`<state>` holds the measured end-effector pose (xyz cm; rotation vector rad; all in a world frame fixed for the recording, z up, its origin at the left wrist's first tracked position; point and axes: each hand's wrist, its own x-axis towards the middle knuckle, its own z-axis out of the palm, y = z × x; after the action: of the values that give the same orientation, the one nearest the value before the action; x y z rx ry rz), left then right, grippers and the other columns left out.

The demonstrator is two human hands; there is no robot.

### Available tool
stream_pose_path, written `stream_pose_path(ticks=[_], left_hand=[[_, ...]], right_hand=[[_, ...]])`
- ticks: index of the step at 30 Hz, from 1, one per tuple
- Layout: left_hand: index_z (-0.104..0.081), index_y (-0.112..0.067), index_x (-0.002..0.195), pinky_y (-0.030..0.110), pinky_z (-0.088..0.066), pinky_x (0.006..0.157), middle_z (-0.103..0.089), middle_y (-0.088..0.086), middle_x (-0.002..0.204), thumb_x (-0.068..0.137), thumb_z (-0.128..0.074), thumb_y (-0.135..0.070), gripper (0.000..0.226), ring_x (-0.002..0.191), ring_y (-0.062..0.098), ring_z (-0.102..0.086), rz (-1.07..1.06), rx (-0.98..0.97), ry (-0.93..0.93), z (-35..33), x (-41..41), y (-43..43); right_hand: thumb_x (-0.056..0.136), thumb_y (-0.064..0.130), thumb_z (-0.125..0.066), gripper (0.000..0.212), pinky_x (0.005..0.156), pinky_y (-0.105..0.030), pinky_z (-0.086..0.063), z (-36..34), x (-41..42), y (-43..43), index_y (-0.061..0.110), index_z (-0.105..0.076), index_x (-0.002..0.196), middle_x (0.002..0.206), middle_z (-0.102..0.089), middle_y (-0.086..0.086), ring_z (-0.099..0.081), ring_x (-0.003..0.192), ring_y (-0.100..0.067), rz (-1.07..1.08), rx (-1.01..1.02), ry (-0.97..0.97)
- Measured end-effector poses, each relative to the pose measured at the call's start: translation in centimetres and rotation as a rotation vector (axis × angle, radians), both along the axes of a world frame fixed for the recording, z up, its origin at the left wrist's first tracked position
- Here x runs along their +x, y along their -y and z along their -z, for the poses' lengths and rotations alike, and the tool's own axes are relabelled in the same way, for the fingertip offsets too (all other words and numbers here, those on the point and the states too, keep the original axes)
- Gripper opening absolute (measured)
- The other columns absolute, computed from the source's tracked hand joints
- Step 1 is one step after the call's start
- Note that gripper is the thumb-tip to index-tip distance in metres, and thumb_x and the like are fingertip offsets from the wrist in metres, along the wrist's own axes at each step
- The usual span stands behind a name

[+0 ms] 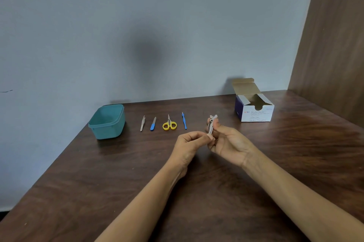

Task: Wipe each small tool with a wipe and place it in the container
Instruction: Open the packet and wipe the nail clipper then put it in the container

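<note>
One teal container point(107, 121) sits on the table point(275, 163). Right of it lie four tools: tweezers point(142, 123), file point(153, 124), scissors point(169, 124), blue pick point(184, 121). Further right, the left hand point(189, 143) pinches one nail clipper point(211, 126), and the right hand point(226, 141) grips it with a wipe point(213, 117). Farthest right stands one open swab box point(254, 110).

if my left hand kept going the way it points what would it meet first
The nail clipper: the left hand seems to pinch its lower end, and the right hand holding it lies just behind.
</note>
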<state>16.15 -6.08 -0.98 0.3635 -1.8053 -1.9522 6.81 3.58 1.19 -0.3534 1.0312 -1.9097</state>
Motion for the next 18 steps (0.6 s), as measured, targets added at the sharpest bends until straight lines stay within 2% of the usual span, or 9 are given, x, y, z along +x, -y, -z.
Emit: stream_pose_path(ticks=[2, 6, 10, 14, 18], left_hand=[[-0.071, 0.005, 0.089, 0.003, -0.043, 0.064, -0.07, 0.001, 0.074, 0.087, -0.066, -0.007, 0.013, 0.069, -0.004, -0.063, -0.008, 0.016, 0.001, -0.08, -0.06, -0.1], [-0.072, 0.005, 0.089, 0.006, -0.046, 0.073, -0.071, 0.007, 0.082, 0.083, -0.069, -0.007, 0.014, 0.078, 0.003, -0.065, -0.019, 0.023, -0.002, -0.12, -0.23, -0.26], [-0.072, 0.006, 0.089, 0.005, -0.046, 0.072, -0.071, 0.008, 0.082, 0.082, -0.069, -0.005, 0.014, 0.079, 0.005, -0.064, -0.01, 0.016, 0.004, -0.15, -0.18, -0.35], [-0.07, 0.01, 0.092, 0.005, -0.046, 0.075, -0.07, 0.012, 0.087, 0.083, -0.069, -0.004, 0.017, 0.08, 0.005, -0.064, 0.0, 0.006, 0.005, -0.36, -0.05, -0.39], [-0.073, 0.002, 0.086, 0.006, -0.047, 0.072, -0.072, 0.004, 0.08, 0.082, -0.07, -0.005, 0.008, 0.076, 0.002, -0.065, 0.029, -0.031, 0.034, -0.32, 0.06, -0.57]], right_hand=[[0.076, 0.026, -0.065, 0.02, 0.063, -0.022, -0.041, -0.01, -0.23, -0.08, 0.016, -0.066, 0.093, 0.079, -0.055, 0.001, -0.051, 0.066, -0.009, -0.01, -0.011, 0.012], [0.078, 0.027, -0.064, 0.016, 0.066, -0.023, -0.04, -0.18, -0.45, -0.27, 0.016, -0.068, 0.089, 0.08, -0.055, 0.0, -0.05, 0.072, -0.009, -0.009, -0.032, 0.025], [0.085, 0.028, -0.061, 0.017, 0.067, -0.024, -0.043, -0.2, -0.33, -0.46, 0.015, -0.07, 0.086, 0.078, -0.058, -0.001, -0.052, 0.071, -0.011, -0.001, -0.018, 0.03], [0.079, 0.03, -0.065, 0.018, 0.068, -0.026, -0.041, -0.4, -0.47, -0.54, 0.015, -0.07, 0.087, 0.078, -0.057, -0.002, -0.052, 0.072, -0.012, 0.017, -0.018, 0.014], [0.086, 0.025, -0.063, 0.015, 0.064, -0.027, -0.041, -0.86, -0.47, -0.52, 0.013, -0.072, 0.086, 0.077, -0.053, -0.001, -0.045, 0.066, -0.011, 0.13, 0.004, 0.032]])
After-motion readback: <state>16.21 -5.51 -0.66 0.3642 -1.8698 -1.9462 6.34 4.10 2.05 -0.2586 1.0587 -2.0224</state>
